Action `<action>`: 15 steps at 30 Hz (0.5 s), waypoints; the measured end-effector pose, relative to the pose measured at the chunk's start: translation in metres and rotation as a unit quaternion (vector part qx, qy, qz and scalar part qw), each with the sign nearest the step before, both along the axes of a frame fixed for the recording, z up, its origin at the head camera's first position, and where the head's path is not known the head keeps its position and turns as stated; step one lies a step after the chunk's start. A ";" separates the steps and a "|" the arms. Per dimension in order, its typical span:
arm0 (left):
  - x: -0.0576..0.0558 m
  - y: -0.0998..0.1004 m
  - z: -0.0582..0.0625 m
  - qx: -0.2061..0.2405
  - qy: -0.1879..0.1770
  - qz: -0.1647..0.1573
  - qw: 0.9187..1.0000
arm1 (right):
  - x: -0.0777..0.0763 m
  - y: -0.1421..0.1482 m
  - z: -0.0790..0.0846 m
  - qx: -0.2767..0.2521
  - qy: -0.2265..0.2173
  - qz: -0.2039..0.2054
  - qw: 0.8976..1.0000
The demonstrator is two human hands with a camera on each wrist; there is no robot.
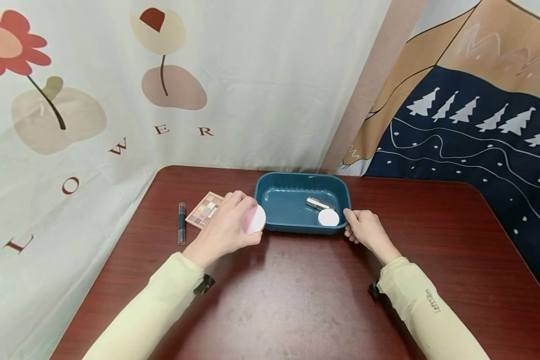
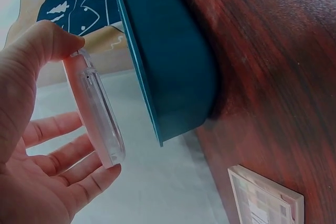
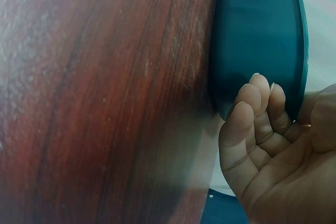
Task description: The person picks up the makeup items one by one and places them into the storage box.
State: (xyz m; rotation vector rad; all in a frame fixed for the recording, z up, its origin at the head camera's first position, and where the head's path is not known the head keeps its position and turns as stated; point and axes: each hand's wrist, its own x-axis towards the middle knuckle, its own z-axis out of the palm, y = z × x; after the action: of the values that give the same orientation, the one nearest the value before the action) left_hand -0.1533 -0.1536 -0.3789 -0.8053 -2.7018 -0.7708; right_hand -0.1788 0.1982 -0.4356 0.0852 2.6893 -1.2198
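Note:
Held by its edge between thumb and fingers, a round pink compact with a clear rim is in my left hand. It is raised beside the left wall of a blue-green plastic bin, apart from it in the left wrist view. My right hand pinches the bin's front right corner, thumb at the rim and fingers curled against the outer wall. Inside the bin lie a shiny metallic tube, resembling a lipstick, and a round white item.
An eyeshadow palette lies on the dark red wooden table, partly hidden behind my left hand. Left of it is a dark double-ended stick. Printed curtains hang behind the table's far edge.

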 end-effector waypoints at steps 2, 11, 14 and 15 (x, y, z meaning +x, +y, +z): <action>-0.001 0.001 0.000 -0.001 0.004 -0.002 1.000 | 0.000 0.000 0.000 0.001 0.000 0.000 1.000; -0.004 0.009 0.002 -0.007 0.003 -0.005 1.000 | 0.000 0.000 0.000 0.003 -0.001 0.000 1.000; -0.005 0.012 0.002 -0.005 0.003 -0.006 1.000 | 0.000 0.000 0.000 0.002 0.000 -0.001 1.000; -0.006 0.013 0.002 -0.005 0.003 -0.007 1.000 | 0.000 0.000 -0.001 0.002 0.001 -0.002 1.000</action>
State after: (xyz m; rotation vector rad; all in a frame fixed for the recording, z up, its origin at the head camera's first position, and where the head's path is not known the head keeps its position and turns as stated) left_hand -0.1594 -0.1402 -0.3765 -0.8278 -2.6999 -0.7583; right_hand -0.1789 0.1984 -0.4361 0.0887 2.6936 -1.2172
